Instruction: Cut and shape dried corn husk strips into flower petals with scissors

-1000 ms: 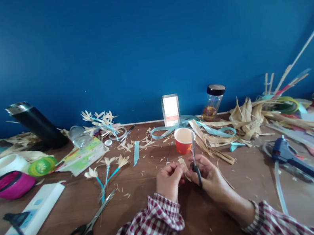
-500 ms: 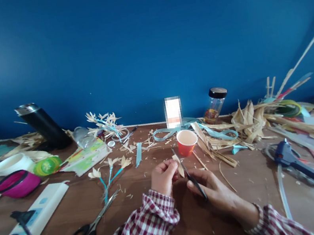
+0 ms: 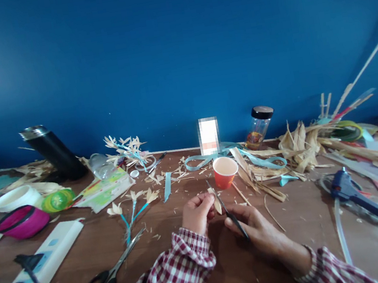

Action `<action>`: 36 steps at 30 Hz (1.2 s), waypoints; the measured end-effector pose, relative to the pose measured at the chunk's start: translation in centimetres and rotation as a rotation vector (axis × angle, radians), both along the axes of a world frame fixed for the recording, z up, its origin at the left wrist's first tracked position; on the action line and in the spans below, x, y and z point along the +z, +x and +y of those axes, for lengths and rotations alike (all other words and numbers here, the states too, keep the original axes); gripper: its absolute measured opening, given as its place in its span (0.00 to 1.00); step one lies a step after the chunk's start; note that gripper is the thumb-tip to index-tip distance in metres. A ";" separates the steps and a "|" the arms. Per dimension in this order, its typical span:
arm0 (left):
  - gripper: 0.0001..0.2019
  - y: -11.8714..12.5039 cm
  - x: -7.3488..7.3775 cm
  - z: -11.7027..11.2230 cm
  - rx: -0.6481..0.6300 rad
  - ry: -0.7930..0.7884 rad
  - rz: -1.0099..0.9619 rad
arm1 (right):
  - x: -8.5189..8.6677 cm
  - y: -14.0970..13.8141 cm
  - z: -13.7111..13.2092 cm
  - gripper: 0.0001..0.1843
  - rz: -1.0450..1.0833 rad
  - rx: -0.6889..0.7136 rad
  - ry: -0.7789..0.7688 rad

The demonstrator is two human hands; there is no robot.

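Observation:
My left hand (image 3: 198, 215) is closed, pinching a small pale petal-shaped piece of corn husk (image 3: 217, 205) between thumb and fingers. My right hand (image 3: 257, 226) grips slim dark tweezers (image 3: 237, 223), which slant up and left along the husk piece's right edge. Whether the tips pinch the husk is too small to tell. Just beyond both hands stands an orange-red paper cup (image 3: 225, 179) with a pale inside. To the left lie husk flowers on blue-wrapped stems (image 3: 133, 218), close to open scissors (image 3: 106, 278) with black handles.
A blue hot glue gun (image 3: 361, 199) lies at right, near a pile of dried husks (image 3: 300, 147). A power strip (image 3: 54, 256) with black plugs is at left, below a magenta bowl-shaped item (image 3: 23, 224). A black flask (image 3: 55, 154) and a lidded jar (image 3: 260, 124) stand at the back.

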State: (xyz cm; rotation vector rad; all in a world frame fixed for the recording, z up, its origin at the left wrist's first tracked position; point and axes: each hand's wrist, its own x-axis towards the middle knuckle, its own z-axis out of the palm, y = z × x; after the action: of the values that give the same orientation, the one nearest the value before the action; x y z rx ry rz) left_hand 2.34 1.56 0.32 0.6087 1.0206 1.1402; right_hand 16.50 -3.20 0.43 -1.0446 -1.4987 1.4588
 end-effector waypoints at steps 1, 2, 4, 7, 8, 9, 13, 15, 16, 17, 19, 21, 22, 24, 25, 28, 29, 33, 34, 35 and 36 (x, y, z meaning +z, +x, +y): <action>0.17 0.0 0.1 0.0 0.000 -0.007 -0.007 | 0.0 0.0 0.0 0.24 0.000 0.004 -0.005; 0.17 0.0 0.2 0.0 -0.002 -0.013 -0.013 | 0.0 0.0 0.0 0.24 -0.001 0.010 -0.011; 0.17 0.0 0.3 0.0 -0.005 -0.023 -0.018 | 0.0 0.1 0.0 0.25 -0.001 0.024 -0.023; 0.16 0.0 0.2 0.1 -0.008 -0.031 -0.011 | 0.0 0.2 -0.1 0.23 0.002 0.025 -0.028; 0.16 0.0 0.1 0.2 -0.010 -0.029 -0.007 | 0.0 0.2 -0.1 0.23 0.003 0.022 -0.025; 0.16 0.0 0.1 0.2 -0.011 -0.024 -0.002 | 0.0 0.2 -0.1 0.23 0.002 0.016 -0.022; 0.16 0.0 -0.1 0.2 -0.010 -0.014 0.009 | -0.1 0.1 -0.1 0.23 -0.015 -0.005 -0.015; 0.16 0.0 -0.1 0.2 -0.015 -0.016 0.005 | -0.1 0.1 0.0 0.23 -0.022 -0.015 -0.012; 0.15 0.0 -0.1 0.2 -0.018 -0.017 0.001 | -0.1 0.0 0.0 0.22 -0.025 -0.017 -0.010; 0.15 -0.1 -0.1 0.2 -0.021 -0.017 -0.004 | -0.1 0.0 0.0 0.22 -0.028 -0.020 -0.005; 0.15 -0.1 -0.1 0.1 -0.021 -0.025 -0.013 | -0.1 0.0 0.0 0.22 -0.039 -0.025 0.006; 0.15 -0.1 0.0 0.0 -0.015 -0.037 -0.021 | -0.1 0.0 0.0 0.21 -0.055 -0.031 0.020; 0.15 -0.1 0.0 0.0 -0.011 -0.043 -0.023 | -0.1 0.0 0.0 0.21 -0.064 -0.032 0.025; 0.14 0.0 0.1 -0.1 -0.002 -0.051 -0.024 | -0.2 0.0 0.0 0.20 -0.079 -0.037 0.030; 0.14 0.0 0.1 -0.1 -0.001 -0.053 -0.024 | -0.2 0.0 0.0 0.20 -0.085 -0.042 0.031; 0.13 -0.1 0.0 0.0 -0.004 -0.059 -0.039 | -0.2 -0.1 0.0 0.21 -0.093 -0.053 0.025; 0.13 -0.1 -0.1 0.0 -0.010 -0.056 -0.044 | -0.2 -0.1 0.0 0.21 -0.092 -0.053 0.023; 0.12 -0.3 -0.6 0.0 -0.034 -0.034 -0.045 | -0.2 -0.2 0.0 0.22 -0.081 -0.048 0.009; 0.12 -0.3 -0.7 0.0 -0.036 -0.032 -0.045 | -0.3 -0.2 -0.1 0.21 -0.079 -0.049 0.004; 0.12 -0.3 -0.8 0.0 -0.036 -0.031 -0.046 | -0.3 -0.2 -0.1 0.20 -0.078 -0.049 -0.002; 0.12 -0.3 -0.8 0.0 -0.037 -0.032 -0.048 | -0.3 -0.2 -0.1 0.20 -0.078 -0.049 -0.009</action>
State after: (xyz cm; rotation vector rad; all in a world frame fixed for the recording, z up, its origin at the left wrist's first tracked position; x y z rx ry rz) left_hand 1.99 1.60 -0.51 0.5705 0.9809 1.0989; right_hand 16.30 -3.30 0.09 -1.1474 -1.5114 1.4058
